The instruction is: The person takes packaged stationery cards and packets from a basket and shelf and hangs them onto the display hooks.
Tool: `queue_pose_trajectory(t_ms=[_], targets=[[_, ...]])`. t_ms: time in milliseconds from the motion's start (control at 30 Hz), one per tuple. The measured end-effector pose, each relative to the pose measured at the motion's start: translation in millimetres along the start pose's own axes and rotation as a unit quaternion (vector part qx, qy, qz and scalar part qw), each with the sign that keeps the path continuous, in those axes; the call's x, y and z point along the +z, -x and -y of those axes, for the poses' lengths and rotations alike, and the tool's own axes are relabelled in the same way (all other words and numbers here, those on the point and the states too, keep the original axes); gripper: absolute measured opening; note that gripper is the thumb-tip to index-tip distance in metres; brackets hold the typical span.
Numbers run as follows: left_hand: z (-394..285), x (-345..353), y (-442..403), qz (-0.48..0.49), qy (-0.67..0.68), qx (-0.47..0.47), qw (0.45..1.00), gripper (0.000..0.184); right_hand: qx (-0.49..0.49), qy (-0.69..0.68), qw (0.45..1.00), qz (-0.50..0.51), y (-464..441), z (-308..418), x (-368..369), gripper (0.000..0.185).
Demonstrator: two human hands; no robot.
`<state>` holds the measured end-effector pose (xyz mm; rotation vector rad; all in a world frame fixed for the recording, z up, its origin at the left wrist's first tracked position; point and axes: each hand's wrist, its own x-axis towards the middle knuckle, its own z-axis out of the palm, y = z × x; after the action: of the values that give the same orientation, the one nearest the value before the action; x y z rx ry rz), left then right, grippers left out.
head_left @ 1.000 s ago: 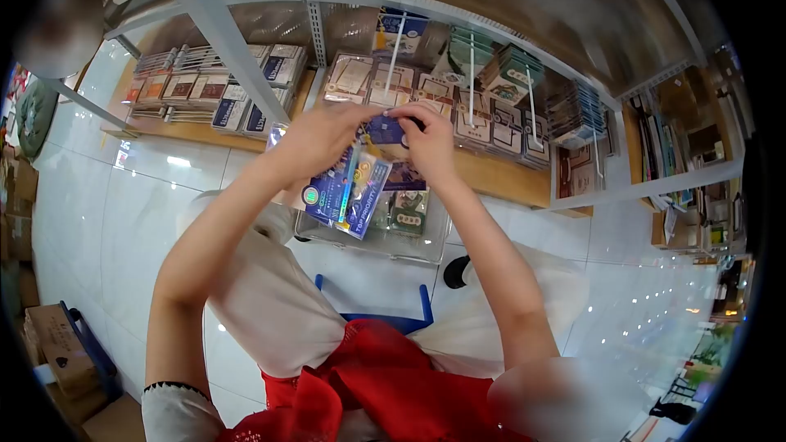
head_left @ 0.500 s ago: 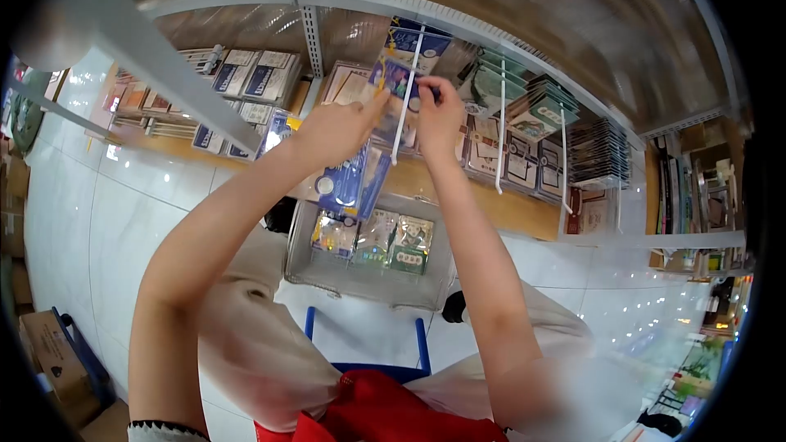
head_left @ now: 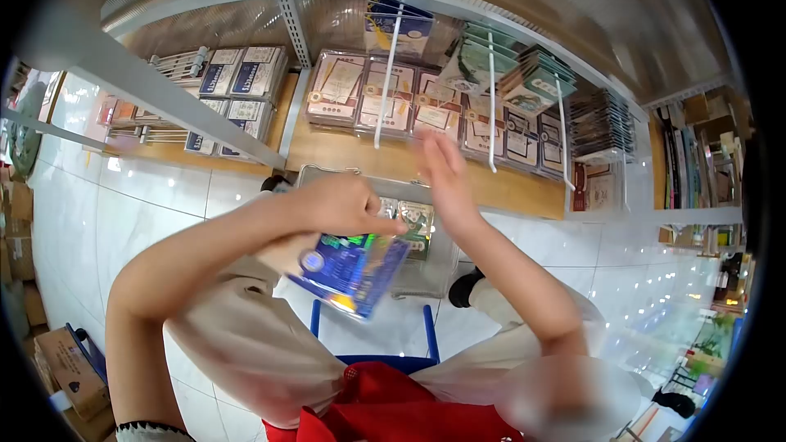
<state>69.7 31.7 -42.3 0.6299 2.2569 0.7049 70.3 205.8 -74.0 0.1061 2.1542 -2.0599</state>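
Note:
Several blue, shiny flat packets (head_left: pixel 348 270) hang from my left hand (head_left: pixel 340 206), which is closed on them above a grey bin (head_left: pixel 422 282). The bin is partly hidden by the hand and packets; a green packet (head_left: pixel 416 225) shows inside it. My right hand (head_left: pixel 446 176), slightly blurred, has its fingers stretched out and holds nothing. It is in front of the shelf edge, between two white display hooks (head_left: pixel 386 86). Blue packets (head_left: pixel 399 33) hang at the back of the left hook.
Boxed card sets (head_left: pixel 336 86) line the wooden shelf (head_left: pixel 315 151). Green packets (head_left: pixel 536 86) hang on neighbouring hooks. White-and-blue boxes (head_left: pixel 256 74) stand left of the grey upright. A blue frame (head_left: pixel 385 360) lies between my knees, and cardboard boxes (head_left: pixel 70 360) sit at the lower left.
Both hands have come away from the left hook. My left hand has brought the blue packets down over the bin, while my right hand has lowered and its fingers have opened.

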Motion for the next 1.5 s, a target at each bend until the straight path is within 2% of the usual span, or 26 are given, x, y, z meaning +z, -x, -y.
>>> queue_pose_trajectory(t_ms=[67,100,167,200,300,333,433,467,567,600,633,733,833,867,967,1000,1100,1200,1300,1400,1500], targets=[[-19,5,16,-0.103,0.081,0.005,0.991,0.043,0.153,-0.171,0.970,0.081,44,10,-25,0.037],[-26,7,18,-0.145,0.207,-0.023,0.967,0.042,0.166,-0.204,0.959,0.102,60,22,-33,0.039],[-41,13,18,-0.223,0.451,-0.082,0.861,0.041,0.195,-0.265,0.933,0.148,92,46,-48,0.043],[-60,5,31,-0.197,0.583,-0.051,0.786,0.039,0.146,-0.284,0.921,0.221,100,44,-55,0.051],[-69,27,25,-0.293,0.686,-0.003,0.666,0.037,0.065,-0.304,0.919,0.243,137,49,-53,0.055],[-71,36,23,-0.323,0.684,0.010,0.654,0.036,0.065,-0.274,0.931,0.231,144,45,-51,0.061],[-75,55,16,-0.400,0.665,0.002,0.630,0.034,0.027,-0.081,0.975,0.206,160,41,-34,0.059],[-80,58,18,-0.398,0.674,0.004,0.623,0.031,0.038,-0.060,0.981,0.180,159,44,-32,0.056],[-86,62,14,-0.366,0.659,-0.010,0.657,0.027,-0.015,0.017,0.999,0.042,138,32,-42,0.049],[-96,55,20,-0.312,0.706,0.011,0.636,0.026,-0.030,-0.044,0.998,0.014,134,36,-46,0.041],[-102,48,24,-0.280,0.708,0.029,0.648,0.027,-0.033,-0.079,0.996,-0.001,129,36,-50,0.040],[-107,34,31,-0.200,0.695,0.059,0.688,0.035,-0.046,-0.148,0.987,-0.039,119,34,-60,0.033],[-104,31,34,-0.153,0.590,0.101,0.786,0.033,-0.034,-0.231,0.971,-0.043,115,43,-68,0.030],[-109,34,34,-0.171,0.572,0.093,0.797,0.026,-0.044,-0.231,0.971,-0.042,113,44,-71,0.027],[-109,37,37,-0.121,0.519,0.076,0.843,0.023,-0.059,-0.233,0.969,-0.049,111,47,-77,0.026],[-106,40,33,-0.122,0.499,0.036,0.857,0.025,-0.068,-0.232,0.969,-0.056,111,50,-77,0.024],[-103,43,29,-0.097,0.504,0.052,0.857,0.027,-0.045,-0.252,0.963,-0.081,107,44,-81,0.022],[-107,40,32,-0.124,0.489,0.059,0.861,0.027,-0.049,-0.284,0.953,-0.097,108,50,-79,0.022],[-101,45,25,-0.137,0.519,0.067,0.841,0.027,-0.051,-0.304,0.944,-0.120,106,51,-89,0.022],[-107,42,29,-0.183,0.568,0.050,0.801,0.025,-0.021,-0.330,0.921,-0.205,97,49,-115,0.019],[-107,40,27,-0.230,0.620,0.072,0.746,0.025,0.003,-0.482,0.848,-0.219,99,78,-127,0.018]])
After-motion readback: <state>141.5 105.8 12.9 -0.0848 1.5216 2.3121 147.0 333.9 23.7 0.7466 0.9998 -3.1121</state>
